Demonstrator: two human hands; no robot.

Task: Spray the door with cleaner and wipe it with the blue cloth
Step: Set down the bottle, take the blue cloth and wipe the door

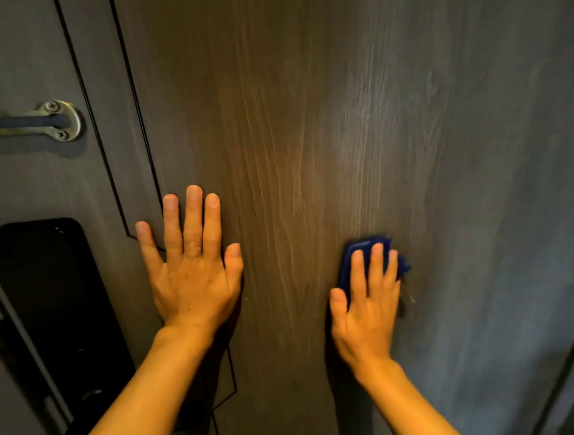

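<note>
Fingers spread, left hand (192, 259) is lying flat, empty, on door (305, 113); right hand (367, 300) is pressing blue cloth (366, 245) flat-palmed against it.

l hand (193, 269) flat, fingers (193, 218) spread, arm extended. r hand (366, 309) flat, fingers together, pressing fwd.

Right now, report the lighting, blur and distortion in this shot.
Head view: warm light falls on the door centre, fading bluish rightward; the left hand casts a shadow; the blue cloth under the right hand is slightly blurred; wide-angle bends the door lines.
</note>
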